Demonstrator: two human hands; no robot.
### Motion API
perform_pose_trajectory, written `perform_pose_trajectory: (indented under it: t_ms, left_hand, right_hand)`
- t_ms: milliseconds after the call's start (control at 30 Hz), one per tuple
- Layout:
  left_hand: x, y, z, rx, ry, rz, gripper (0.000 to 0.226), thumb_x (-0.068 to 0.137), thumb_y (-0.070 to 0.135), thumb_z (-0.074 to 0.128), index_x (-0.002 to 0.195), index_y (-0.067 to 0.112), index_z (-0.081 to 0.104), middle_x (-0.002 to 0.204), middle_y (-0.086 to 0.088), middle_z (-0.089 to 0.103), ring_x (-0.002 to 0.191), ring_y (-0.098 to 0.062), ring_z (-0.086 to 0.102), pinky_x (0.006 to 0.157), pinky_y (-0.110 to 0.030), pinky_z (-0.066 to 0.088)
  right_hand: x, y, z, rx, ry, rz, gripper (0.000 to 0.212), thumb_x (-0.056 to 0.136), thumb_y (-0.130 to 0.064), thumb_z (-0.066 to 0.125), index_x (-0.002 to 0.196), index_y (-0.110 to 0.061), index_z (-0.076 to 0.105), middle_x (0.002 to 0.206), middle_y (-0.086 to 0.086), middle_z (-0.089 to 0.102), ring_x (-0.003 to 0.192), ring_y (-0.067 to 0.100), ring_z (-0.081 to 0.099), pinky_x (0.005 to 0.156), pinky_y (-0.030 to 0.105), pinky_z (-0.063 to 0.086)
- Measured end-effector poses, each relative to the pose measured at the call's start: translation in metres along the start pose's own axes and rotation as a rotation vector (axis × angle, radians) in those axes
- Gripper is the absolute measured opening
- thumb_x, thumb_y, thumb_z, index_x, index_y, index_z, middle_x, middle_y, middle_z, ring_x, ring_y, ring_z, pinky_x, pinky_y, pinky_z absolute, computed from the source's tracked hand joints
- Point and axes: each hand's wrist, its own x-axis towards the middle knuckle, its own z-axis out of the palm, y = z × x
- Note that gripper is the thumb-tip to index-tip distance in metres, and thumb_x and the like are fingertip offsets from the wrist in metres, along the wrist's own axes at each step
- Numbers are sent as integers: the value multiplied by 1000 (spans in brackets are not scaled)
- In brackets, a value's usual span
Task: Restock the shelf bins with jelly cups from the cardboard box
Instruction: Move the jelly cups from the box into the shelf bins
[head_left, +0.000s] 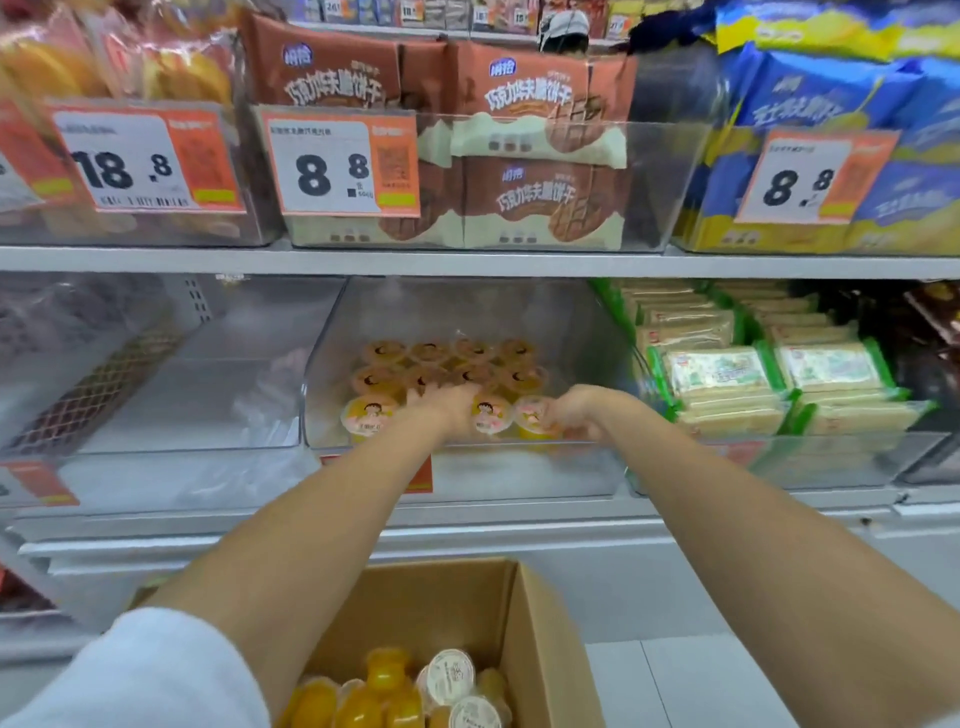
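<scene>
Both hands reach into the clear bin on the lower shelf, likely filling its front row, lids up. The left hand lies straight-fingered on the jelly cups. The right hand curls beside one, and whether it grips cannot be told. More cups wait in the cardboard box.

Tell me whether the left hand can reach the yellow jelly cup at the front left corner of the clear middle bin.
Probably yes. The left hand is inside the open-topped clear plastic bin, just right of that yellow jelly cup, and nothing stands between them.
</scene>
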Motion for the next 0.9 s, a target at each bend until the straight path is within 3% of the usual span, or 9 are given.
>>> perform_pose_trajectory:
  t_ms: [100, 200, 333, 400, 500, 567, 667, 800, 900]
  left_hand:
    - [15, -11, 8, -67, -55, -3, 97, 76, 75, 54, 153, 33, 13, 161, -7, 14, 147, -37, 11, 116, -58, 11]
    - [26, -20, 14, -81, -72, 6, 98, 72, 77, 54, 152, 32, 19, 160, -3, 19, 146, -36, 15, 116, -58, 14]
    - [10, -13, 6, -129, 53, -8, 91, 77, 70, 59, 150, 26, 26, 156, -5, 30, 142, -34, 28, 115, -55, 21]
    - [-8, -12, -4, -193, 219, 21, 76, 82, 63, 60, 143, 22, 41, 145, -6, 46, 131, -30, 44, 108, -48, 36]
    - [-46, -15, -12, -320, 406, 58, 26, 86, 36, 64, 108, 23, 62, 113, -1, 65, 101, -22, 60, 86, -39, 52]
    - [-81, -20, -12, -342, 484, 79, 6, 83, 25, 62, 88, 27, 64, 96, 6, 66, 89, -17, 61, 77, -35, 54]
    - [-134, -38, -1, -420, 547, 80, 9, 80, 17, 58, 75, 24, 62, 76, 11, 59, 78, -16, 59, 67, -32, 50]
    - [-180, -97, 47, -497, 310, -106, 10, 79, 14, 58, 78, 22, 62, 77, 8, 60, 86, -21, 62, 75, -32, 50]
    - [-205, -157, 100, -402, 57, -261, 9, 85, 15, 60, 87, 16, 68, 93, -2, 66, 98, -22, 63, 85, -33, 52]
  right_hand:
    - [14, 2, 6, 37, 80, -16, 18, 86, -5, 67, 102, 1, 60, 98, 13, 57, 80, 22, 57, 57, 26, 52]
    - [16, 3, 6, 113, 92, -21, 28, 82, -6, 72, 104, 6, 60, 103, 17, 64, 93, 26, 63, 82, 38, 55]
    - [-10, -3, 4, -251, 234, -139, 28, 86, -28, 69, 76, -6, 55, 86, 9, 60, 84, 27, 58, 69, 31, 44]
    - [-31, -10, 9, -480, 479, -296, 17, 87, -21, 60, 87, -4, 61, 96, 14, 61, 90, 33, 59, 71, 33, 45]
    - [-66, -18, 28, -425, 648, -593, 19, 85, -11, 51, 96, -9, 66, 102, 10, 60, 90, 31, 59, 74, 35, 46]
    - [-91, -19, 49, -396, 647, -709, 15, 85, -12, 49, 89, -12, 64, 96, 6, 59, 82, 28, 57, 69, 35, 45]
    - [-119, -10, 91, -392, 599, -846, 9, 85, -13, 52, 81, -12, 59, 87, 4, 59, 73, 28, 54, 60, 35, 42]
    - [-136, 16, 161, -421, 359, -802, 11, 85, -14, 51, 85, -14, 63, 91, 3, 63, 81, 24, 58, 69, 37, 49]
    - [-135, 43, 216, -492, 101, -684, 15, 89, -15, 52, 97, -16, 64, 100, 2, 64, 90, 20, 59, 76, 30, 49]
